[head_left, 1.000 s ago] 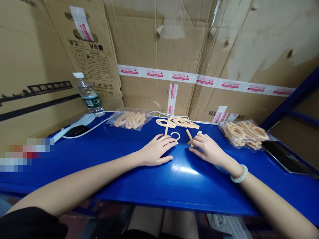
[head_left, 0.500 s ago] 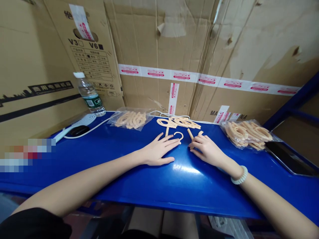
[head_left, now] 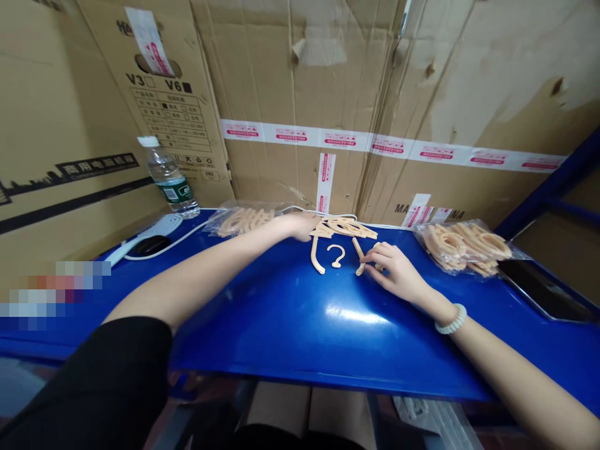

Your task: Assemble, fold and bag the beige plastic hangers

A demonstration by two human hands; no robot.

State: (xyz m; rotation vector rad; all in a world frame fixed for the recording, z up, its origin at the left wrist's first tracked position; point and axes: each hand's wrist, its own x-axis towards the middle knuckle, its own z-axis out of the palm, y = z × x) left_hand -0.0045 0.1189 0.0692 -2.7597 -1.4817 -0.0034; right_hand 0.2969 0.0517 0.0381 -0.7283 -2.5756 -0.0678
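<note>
Left hand at loose pile, right hand at near strip

Left hand (head_left: 305, 226) was over the near left edge of the loose pile (head_left: 350, 229) of pale, wood-coloured pieces. Fingers were largely hidden by the hand itself; couldn't tell whether they were closed on anything. Right hand (head_left: 392, 270) was half curled, fingertips at the right-hand strip (head_left: 357, 255); contact looked likely, but pinch or mere resting, couldn't tell. Another pale piece (head_left: 379, 249) showed partly behind that hand, shape unclear.

Between the hands: a hook piece (head_left: 336, 256), curl toward the pile, and a curved left-hand strip (head_left: 315, 257), both flat, apart from each other, neither touched by the right hand.

Handling, my judgement: pieces in the pile overlapped, so one was best singled out by a free edge and lifted up, not dragged, or neighbours would have come along. Left wrist was best kept high, clear of the left-hand strip just below. Right hand needed only light pressure; pushing could have skidded the strip on the glossy table (head_left: 262, 337).

Farther out: bagged pieces at left (head_left: 246, 219), partly behind the left forearm, and bagged pieces at right (head_left: 464, 247), beside a dark flat device (head_left: 544, 290). Water bottle (head_left: 172, 182) stood upright at back left; cardboard (head_left: 276, 75) walled the rear.
</note>
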